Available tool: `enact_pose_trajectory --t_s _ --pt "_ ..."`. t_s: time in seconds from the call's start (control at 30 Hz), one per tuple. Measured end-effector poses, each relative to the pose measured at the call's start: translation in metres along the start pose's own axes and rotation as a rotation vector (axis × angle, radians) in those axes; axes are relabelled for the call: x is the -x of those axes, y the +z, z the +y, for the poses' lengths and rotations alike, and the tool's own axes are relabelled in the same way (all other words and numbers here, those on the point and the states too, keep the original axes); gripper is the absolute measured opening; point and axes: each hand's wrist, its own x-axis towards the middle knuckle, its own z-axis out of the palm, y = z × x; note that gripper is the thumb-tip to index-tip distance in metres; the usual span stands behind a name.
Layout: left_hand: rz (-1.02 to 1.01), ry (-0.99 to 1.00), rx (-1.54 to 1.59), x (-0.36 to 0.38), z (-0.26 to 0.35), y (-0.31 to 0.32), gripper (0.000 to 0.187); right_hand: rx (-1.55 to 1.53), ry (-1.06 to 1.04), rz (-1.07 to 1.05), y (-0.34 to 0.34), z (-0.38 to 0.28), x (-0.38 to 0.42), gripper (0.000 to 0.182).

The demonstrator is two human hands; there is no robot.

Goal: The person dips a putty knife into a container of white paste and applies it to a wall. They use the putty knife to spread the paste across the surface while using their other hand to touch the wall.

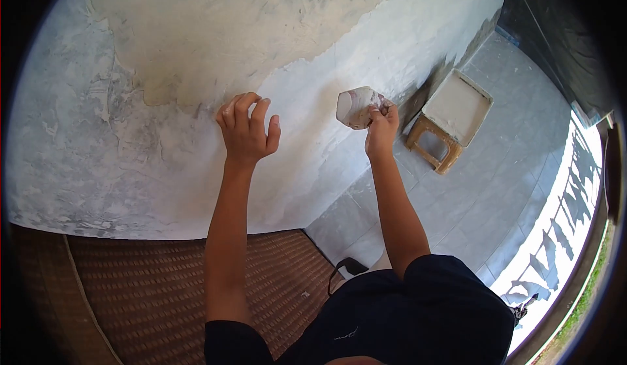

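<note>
Thumb and fingers of my right hand (pixel 383 128) close on a flat, plaster-smeared putty scraper (pixel 353 109), its broad plate pointing left in front of the wall (pixel 300 136). My left hand (pixel 247 128) holds nothing; its fingers are loosely bent and apart, with the fingertips close to the wall. White wet-looking plaster covers the wall around both hands. Above them spreads a beige patch (pixel 215 32) with a ragged edge, and grey, rougher areas show at the left.
Right of my right hand, a rectangular tray (pixel 486 115) of pale plaster rests on a brown plastic stool (pixel 450 161). The stool stands on grey floor tiles (pixel 483 202). A brown woven surface (pixel 196 293) lies below the wall at lower left. Dark sheeting (pixel 555 32) hangs at upper right.
</note>
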Motion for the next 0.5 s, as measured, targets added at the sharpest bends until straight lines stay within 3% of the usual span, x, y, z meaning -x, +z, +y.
enact_pose_trajectory --t_s 0.33,0.5 --pt "-0.276 -0.156 0.466 0.013 0.148 0.121 0.03 0.146 0.063 0.225 -0.123 0.005 -0.06 0.017" --pt "-0.439 -0.185 0.681 0.01 0.203 0.163 0.03 0.076 0.18 0.33 -0.168 -0.008 -0.077 0.018"
